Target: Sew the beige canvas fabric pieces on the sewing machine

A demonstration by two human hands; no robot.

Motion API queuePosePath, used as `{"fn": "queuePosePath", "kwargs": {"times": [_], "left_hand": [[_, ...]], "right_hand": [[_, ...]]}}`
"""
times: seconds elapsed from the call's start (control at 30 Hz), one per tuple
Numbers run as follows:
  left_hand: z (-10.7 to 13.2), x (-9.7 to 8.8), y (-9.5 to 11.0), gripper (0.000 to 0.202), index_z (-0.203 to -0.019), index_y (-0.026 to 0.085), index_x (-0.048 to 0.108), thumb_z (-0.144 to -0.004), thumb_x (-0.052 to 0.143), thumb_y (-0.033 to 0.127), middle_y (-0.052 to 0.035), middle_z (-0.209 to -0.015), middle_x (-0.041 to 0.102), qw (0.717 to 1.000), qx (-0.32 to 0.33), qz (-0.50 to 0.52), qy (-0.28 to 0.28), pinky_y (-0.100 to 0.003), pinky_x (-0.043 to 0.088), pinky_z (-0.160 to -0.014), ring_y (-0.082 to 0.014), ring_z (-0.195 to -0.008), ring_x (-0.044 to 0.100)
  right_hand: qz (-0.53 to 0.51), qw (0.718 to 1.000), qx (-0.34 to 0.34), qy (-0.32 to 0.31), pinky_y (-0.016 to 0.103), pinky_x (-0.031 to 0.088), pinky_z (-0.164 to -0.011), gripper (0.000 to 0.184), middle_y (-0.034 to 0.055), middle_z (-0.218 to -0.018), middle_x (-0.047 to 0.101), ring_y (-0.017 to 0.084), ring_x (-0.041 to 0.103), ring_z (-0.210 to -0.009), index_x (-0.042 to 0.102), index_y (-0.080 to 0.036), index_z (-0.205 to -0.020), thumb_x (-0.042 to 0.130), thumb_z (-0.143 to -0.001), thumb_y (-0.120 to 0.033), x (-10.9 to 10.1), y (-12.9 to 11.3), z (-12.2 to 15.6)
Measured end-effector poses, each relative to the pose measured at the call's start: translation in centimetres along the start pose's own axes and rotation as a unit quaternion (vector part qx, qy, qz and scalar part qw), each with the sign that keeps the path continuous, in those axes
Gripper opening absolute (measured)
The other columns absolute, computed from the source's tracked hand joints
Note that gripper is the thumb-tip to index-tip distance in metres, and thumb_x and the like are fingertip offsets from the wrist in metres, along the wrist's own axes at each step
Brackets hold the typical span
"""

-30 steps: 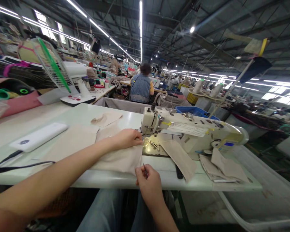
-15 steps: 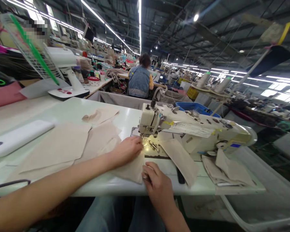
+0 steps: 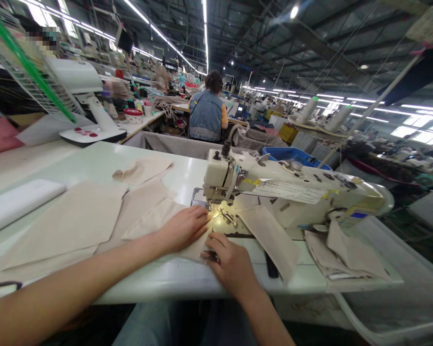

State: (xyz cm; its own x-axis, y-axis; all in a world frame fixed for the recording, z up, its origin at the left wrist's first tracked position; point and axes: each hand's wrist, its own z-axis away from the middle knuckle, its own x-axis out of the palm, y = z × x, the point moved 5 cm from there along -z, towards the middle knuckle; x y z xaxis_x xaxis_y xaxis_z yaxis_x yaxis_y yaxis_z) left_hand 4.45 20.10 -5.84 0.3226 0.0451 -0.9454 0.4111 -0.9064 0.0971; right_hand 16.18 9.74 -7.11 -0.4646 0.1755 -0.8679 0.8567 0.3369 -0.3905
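Note:
My left hand [image 3: 187, 226] lies on a beige fabric piece [image 3: 193, 251], its fingers stretched flat and the tips close to the sewing machine's needle area. The presser foot is partly hidden by the fingers. At the same piece's right edge, my right hand [image 3: 233, 264] is closed with its index finger and thumb on the cloth. A small dark, metallic-looking thing [image 3: 211, 256] sticks out under its fingers; its kind cannot be made out. The sewing machine [image 3: 274, 185] stands just beyond both hands, its lamp lighting the metal needle plate [image 3: 225, 218].
More beige pieces [image 3: 68, 221] lie spread on the left. A long beige strip [image 3: 270, 238] rests beside the machine bed, over a black object [image 3: 272, 264]. Folded fabric [image 3: 346, 254] sits at right. A fan [image 3: 90, 105] stands back left; a person [image 3: 206, 113] sits ahead.
My right hand has moved up and slightly left along the fabric edge, and the dark thing under its fingers shows more. My left fingers lie flatter near the needle. The view has shifted slightly.

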Motion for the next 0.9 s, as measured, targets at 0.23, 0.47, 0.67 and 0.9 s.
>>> {"fn": "queuePosePath", "kwargs": {"times": [0.23, 0.47, 0.67, 0.9], "left_hand": [[-0.1, 0.1, -1.0, 0.023, -0.107, 0.015, 0.069, -0.099, 0.049, 0.024, -0.0136, -0.112, 0.069, 0.999, -0.021, 0.045, 0.020, -0.042, 0.054, -0.092, -0.0258, -0.106, 0.063], [-0.2, 0.1, -1.4, 0.019, -0.106, 0.014, 0.067, -0.098, 0.053, 0.024, -0.0123, -0.112, 0.070, 0.998, -0.041, 0.051, 0.006, -0.041, 0.055, -0.092, -0.0258, -0.105, 0.063], [-0.3, 0.2, -1.4, 0.017, -0.103, 0.016, 0.068, -0.097, 0.054, 0.023, -0.0114, -0.109, 0.070, 0.997, -0.043, 0.058, 0.007, -0.040, 0.054, -0.091, -0.0251, -0.104, 0.063], [-0.2, 0.6, -1.5, 0.016, -0.104, 0.015, 0.068, -0.097, 0.055, 0.023, -0.0113, -0.110, 0.070, 0.997, -0.050, 0.051, 0.000, -0.040, 0.054, -0.092, -0.0259, -0.106, 0.063]], "right_hand": [[0.002, 1.000, 0.009, 0.028, 0.025, 0.056, -0.080, 0.025, 0.0061, -0.129, 0.071, 0.019, 0.074, -0.097, 0.071, -0.023, -0.111, 0.064, -0.088, -0.018, 0.7, 0.7, -0.6], [-0.003, 0.999, 0.015, 0.035, 0.026, 0.057, -0.082, 0.029, 0.0068, -0.130, 0.071, 0.020, 0.075, -0.095, 0.072, -0.022, -0.114, 0.064, -0.087, -0.017, 1.0, 0.8, -0.6], [-0.002, 0.999, 0.006, 0.036, 0.025, 0.057, -0.081, 0.026, 0.0074, -0.130, 0.071, 0.019, 0.075, -0.094, 0.072, -0.022, -0.116, 0.062, -0.091, -0.020, 1.2, 1.1, -0.4], [-0.008, 0.999, 0.000, 0.044, 0.026, 0.058, -0.083, 0.029, 0.0057, -0.131, 0.071, 0.019, 0.075, -0.095, 0.071, -0.022, -0.117, 0.064, -0.089, -0.016, 1.2, 1.0, -0.4]]}}
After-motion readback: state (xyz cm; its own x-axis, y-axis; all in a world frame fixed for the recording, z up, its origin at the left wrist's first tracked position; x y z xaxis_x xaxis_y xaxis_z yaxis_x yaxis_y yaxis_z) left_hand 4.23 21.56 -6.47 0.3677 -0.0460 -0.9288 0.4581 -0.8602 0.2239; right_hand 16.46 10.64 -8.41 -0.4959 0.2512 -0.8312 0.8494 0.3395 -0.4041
